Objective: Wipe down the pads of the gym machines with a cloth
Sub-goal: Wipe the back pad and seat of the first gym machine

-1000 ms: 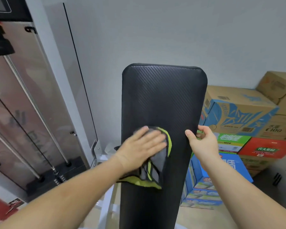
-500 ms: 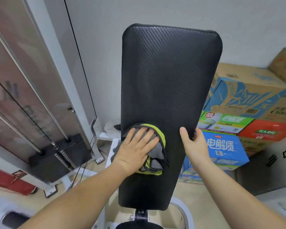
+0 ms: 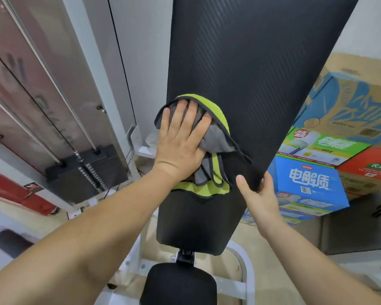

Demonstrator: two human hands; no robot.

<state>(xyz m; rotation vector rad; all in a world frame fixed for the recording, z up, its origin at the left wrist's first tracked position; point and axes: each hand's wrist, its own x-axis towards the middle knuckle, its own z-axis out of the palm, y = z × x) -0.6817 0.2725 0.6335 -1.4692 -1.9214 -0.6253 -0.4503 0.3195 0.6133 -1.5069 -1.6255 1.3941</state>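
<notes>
A tall black back pad [image 3: 251, 62] with a woven texture stands upright in the middle of the view. My left hand [image 3: 180, 139] lies flat with straight fingers on a grey and lime-green cloth [image 3: 216, 137], pressing it against the pad's left half. My right hand [image 3: 257, 192] grips the pad's lower right edge, thumb on the front and fingers curled behind. Below the back pad sits a black seat pad [image 3: 178, 285] on a white frame.
A weight stack [image 3: 86, 170] with steel guide rods and a cable stands at the left behind a white upright. Stacked cardboard boxes [image 3: 312, 181] fill the right side. A white frame [image 3: 246, 274] curves around the seat, over a beige floor.
The view has tilted down and closer to the pad, bringing the seat pad into sight. My left hand and cloth have slid down and toward the pad's left edge. My right hand has moved lower along the right edge.
</notes>
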